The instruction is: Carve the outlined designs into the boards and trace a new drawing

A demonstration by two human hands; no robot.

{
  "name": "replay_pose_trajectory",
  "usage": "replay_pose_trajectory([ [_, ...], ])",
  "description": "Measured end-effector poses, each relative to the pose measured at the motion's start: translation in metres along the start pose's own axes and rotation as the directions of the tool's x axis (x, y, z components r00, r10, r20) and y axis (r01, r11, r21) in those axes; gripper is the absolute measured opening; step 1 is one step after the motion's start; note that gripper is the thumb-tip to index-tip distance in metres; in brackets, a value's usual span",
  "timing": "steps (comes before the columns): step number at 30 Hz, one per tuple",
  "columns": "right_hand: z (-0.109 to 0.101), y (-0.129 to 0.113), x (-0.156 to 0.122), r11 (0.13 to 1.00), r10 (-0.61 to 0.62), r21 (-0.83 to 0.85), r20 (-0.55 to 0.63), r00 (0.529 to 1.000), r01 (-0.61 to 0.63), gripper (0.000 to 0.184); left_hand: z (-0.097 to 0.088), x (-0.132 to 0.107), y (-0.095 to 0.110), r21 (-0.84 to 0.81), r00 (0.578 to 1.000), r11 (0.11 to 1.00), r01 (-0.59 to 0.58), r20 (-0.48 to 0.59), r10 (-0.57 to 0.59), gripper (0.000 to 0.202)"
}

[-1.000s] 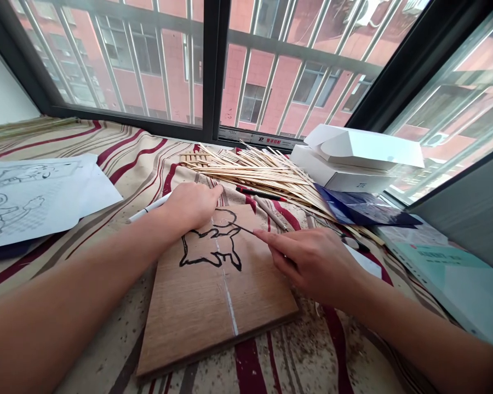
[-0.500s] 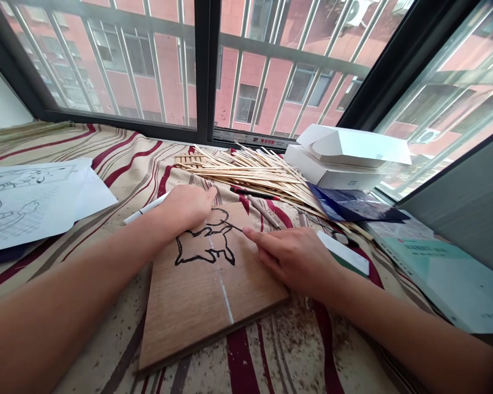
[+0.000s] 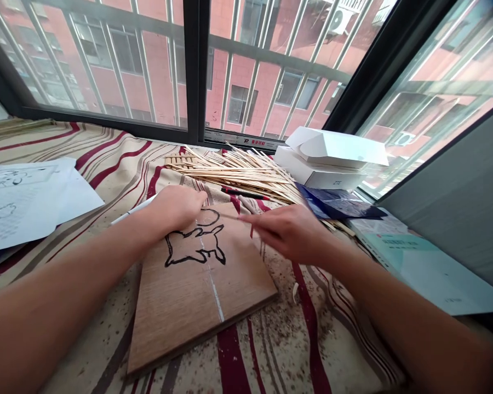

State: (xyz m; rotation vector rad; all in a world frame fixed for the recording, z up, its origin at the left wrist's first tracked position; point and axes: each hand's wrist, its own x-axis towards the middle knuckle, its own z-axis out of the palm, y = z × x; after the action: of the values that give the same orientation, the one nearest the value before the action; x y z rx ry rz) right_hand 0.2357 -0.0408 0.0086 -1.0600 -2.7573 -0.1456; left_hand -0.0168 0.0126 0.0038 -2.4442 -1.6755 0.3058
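Right hand [image 3: 290, 232] has just lifted off the wooden board [image 3: 213, 306], pinching narrowly on a blurred thin stick [image 3: 230, 216] above it; left hand [image 3: 176, 208] rests flat on the board, beside the black animal outline [image 3: 195, 243].

Barred window [image 3: 193, 71] — a red brick building [image 3: 263, 87] outside, in daylight.

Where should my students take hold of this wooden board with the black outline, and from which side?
Take the wooden board by its near edge, coming from the person's side. It lies flat on the striped cloth, and that edge is bare, while the left hand rests at the far end by the black outline, so the drawing stays untouched.
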Motion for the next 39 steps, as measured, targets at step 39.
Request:
replay_pose_trajectory([
  [39,0.003,-0.005,0.118,0.035,0.322,0.999,-0.034,0.946,0.024,0.019,0.018,0.003,0.001,-0.219,0.965,0.973,-0.075,-0.263,0.015,0.032],
])
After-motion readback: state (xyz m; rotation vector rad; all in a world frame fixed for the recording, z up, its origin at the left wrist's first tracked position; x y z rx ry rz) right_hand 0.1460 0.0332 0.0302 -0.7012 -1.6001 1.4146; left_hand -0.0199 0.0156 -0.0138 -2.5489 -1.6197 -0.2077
